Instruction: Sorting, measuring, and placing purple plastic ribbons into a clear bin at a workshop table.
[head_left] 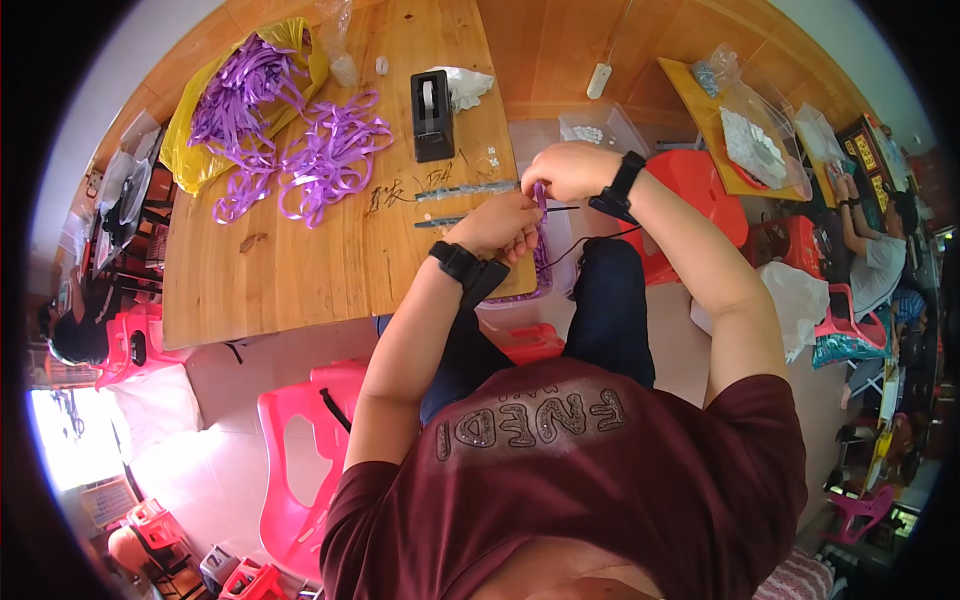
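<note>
At the right edge of the wooden table (290, 275), my hands work close together. My right hand (572, 172) is closed in a pinch on a purple ribbon (541, 196), which hangs down between the hands. Lower and to the left, my left hand (495, 226) has its fingers curled near that ribbon; what they hold, if anything, is hidden. Beside my left hand lie a dark, thin pen-like tool (438, 223) and a greyish narrow strip (460, 190). Below the table edge, a clear plastic bin (562, 275) holds more purple ribbon, partly covered by my hands and leg.
A yellow plastic bag (186, 150) full of purple ribbons stands at the far left, with a loose ribbon pile (335, 160) beside it. A black tape dispenser (433, 135) sits at the back. Red chairs (690, 200) stand nearby. Other people sit at the far right and left.
</note>
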`<state>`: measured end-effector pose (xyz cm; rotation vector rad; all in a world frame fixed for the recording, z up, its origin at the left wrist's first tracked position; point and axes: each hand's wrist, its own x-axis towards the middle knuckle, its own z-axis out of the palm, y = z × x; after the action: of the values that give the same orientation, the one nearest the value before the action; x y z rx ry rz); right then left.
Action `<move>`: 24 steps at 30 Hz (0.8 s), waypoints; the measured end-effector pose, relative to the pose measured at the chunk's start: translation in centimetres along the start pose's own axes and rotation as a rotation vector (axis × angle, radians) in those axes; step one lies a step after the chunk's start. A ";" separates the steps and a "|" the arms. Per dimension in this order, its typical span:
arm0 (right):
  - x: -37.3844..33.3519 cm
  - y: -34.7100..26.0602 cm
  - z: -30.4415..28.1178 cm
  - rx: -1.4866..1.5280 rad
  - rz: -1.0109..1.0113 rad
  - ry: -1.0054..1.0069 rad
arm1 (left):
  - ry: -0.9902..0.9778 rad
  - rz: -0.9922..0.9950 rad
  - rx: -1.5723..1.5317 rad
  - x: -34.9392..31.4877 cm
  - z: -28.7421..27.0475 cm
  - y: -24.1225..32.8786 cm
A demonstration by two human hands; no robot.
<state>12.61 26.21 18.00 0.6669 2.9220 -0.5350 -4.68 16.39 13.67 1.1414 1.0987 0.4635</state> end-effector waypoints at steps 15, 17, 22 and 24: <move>-3.0 1.9 -0.9 0.479 0.123 0.038 | 0.012 -0.015 -0.004 -0.1 -0.1 -0.2; -5.7 5.3 2.1 0.802 0.234 0.251 | -0.010 0.003 0.000 0.2 0.2 0.3; -7.3 6.0 9.2 1.347 0.591 0.292 | 0.006 -0.043 -0.017 0.0 0.0 0.2; -6.4 5.1 10.9 1.521 0.578 0.257 | 0.014 -0.056 -0.004 -0.1 -0.1 0.2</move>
<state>20.77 24.04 7.35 1.5971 1.7156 -2.6028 -4.73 16.43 13.85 1.1027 1.1384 0.4303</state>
